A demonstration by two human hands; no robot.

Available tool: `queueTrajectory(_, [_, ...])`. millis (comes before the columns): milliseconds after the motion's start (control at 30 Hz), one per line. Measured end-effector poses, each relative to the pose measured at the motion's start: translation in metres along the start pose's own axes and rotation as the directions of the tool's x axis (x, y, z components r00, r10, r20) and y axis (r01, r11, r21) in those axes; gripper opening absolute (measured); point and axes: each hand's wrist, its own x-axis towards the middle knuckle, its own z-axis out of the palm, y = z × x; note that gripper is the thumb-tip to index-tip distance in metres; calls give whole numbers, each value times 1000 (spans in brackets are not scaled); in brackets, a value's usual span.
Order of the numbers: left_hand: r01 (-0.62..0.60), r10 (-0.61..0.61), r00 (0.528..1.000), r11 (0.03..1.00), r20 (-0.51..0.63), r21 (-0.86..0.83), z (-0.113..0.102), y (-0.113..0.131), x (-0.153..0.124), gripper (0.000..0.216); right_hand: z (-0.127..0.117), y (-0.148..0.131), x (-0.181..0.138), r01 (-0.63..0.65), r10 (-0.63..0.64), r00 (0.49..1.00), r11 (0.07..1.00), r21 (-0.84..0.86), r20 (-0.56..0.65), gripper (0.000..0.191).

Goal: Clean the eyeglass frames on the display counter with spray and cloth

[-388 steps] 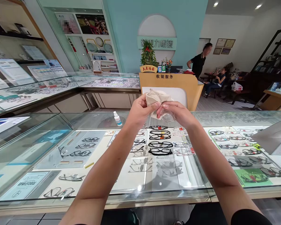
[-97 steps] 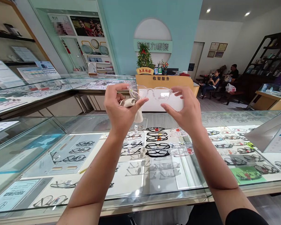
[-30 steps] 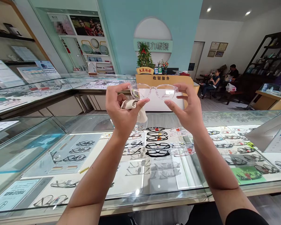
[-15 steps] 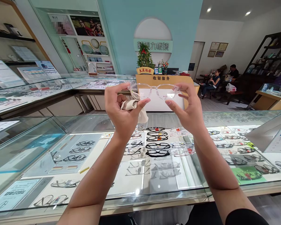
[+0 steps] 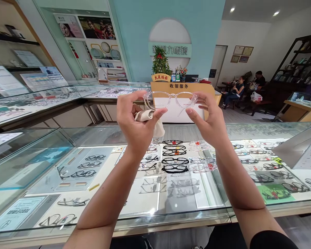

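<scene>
A pair of clear-framed eyeglasses (image 5: 172,95) is held up in front of me, above the glass counter, with a hand at each end. My left hand (image 5: 137,121) is closed on the left end of the frame, its thumb below the lens. Tucked in the same hand is a cream cloth (image 5: 158,127), part of it hanging down behind the thumb. The right end of the frame sits between the fingers and thumb of my right hand (image 5: 208,119). Its fingertips are partly hidden behind the frame.
Under my arms stands a glass display counter (image 5: 134,213) with several rows of eyeglasses inside, black frames (image 5: 175,168) among them. A white sign (image 5: 305,148) stands on the right. Beyond are a wooden cashier desk (image 5: 209,90) with a plant (image 5: 160,62), and two seated people (image 5: 238,90).
The eyeglasses have tilted slightly in my hands, and a temple arm now shows below the right lens. Both hands have shifted very slightly right.
</scene>
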Motion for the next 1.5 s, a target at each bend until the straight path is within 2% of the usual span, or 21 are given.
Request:
queueTrajectory(300, [68, -68, 998, 997, -15, -22, 1, 9, 1, 63, -1, -2, 0, -16, 16, 1000, 1000, -3, -1, 41])
queueTrajectory(567, [95, -95, 995, 995, 5, -37, 2, 4, 2, 69, -2, -4, 0, -28, 28, 999, 1000, -4, -37, 41])
queueTrajectory(833, [105, -103, 994, 991, 32, -83, 1, 6, 2, 57, -2, -5, 1, -44, 44, 999, 999, 2, -32, 39])
queueTrajectory(1100, [147, -146, 989, 986, 17, -77, 2, 6, 2, 60, -2, -6, 1, -39, 39, 999, 999, 2, -28, 38])
queueTrajectory(1300, [121, -119, 992, 989, 26, -88, 1, 7, 1, 57, -1, -3, 0, -31, 30, 999, 1000, -6, -23, 38])
queueTrajectory(1500, [78, -79, 997, 995, -15, -58, 1, 6, 2, 60, -2, -4, 0, -67, 67, 998, 997, -24, 11, 37])
